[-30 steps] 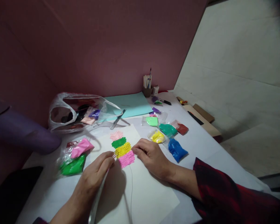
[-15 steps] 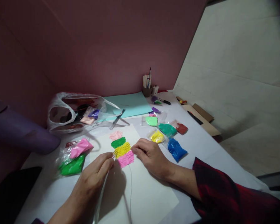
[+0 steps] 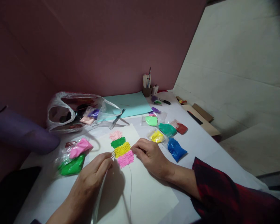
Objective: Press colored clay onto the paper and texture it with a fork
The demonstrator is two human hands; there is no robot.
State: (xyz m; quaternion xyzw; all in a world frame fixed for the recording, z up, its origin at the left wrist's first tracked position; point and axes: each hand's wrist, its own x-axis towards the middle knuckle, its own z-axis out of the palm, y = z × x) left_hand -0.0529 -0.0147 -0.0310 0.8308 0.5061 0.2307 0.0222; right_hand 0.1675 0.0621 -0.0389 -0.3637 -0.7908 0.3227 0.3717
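My left hand (image 3: 94, 175) is closed around a fork (image 3: 113, 153), whose thin prongs point at the left edge of the yellow clay (image 3: 122, 149). On the white paper (image 3: 151, 199), textured clay patches form a column: pale pink (image 3: 116, 135), green (image 3: 118, 142), yellow and bright pink (image 3: 126, 159). My right hand (image 3: 151, 157) rests on the paper with its fingers curled together, the tips by the right edge of the yellow and bright pink patches. Whether anything is between those fingers is hidden. A pencil-like line runs down below the bright pink clay.
Clay packets lie on both sides, including a green packet (image 3: 72, 165), a pink packet (image 3: 81, 147) and a blue packet (image 3: 176, 150). Behind are a plastic bag (image 3: 60, 115), a capped pen or knife (image 3: 117, 119), turquoise paper (image 3: 130, 104) and a brush cup (image 3: 147, 91).
My left hand has shifted very slightly left, and the fork's prongs have drawn back a little from the yellow clay. My right hand stays in place.
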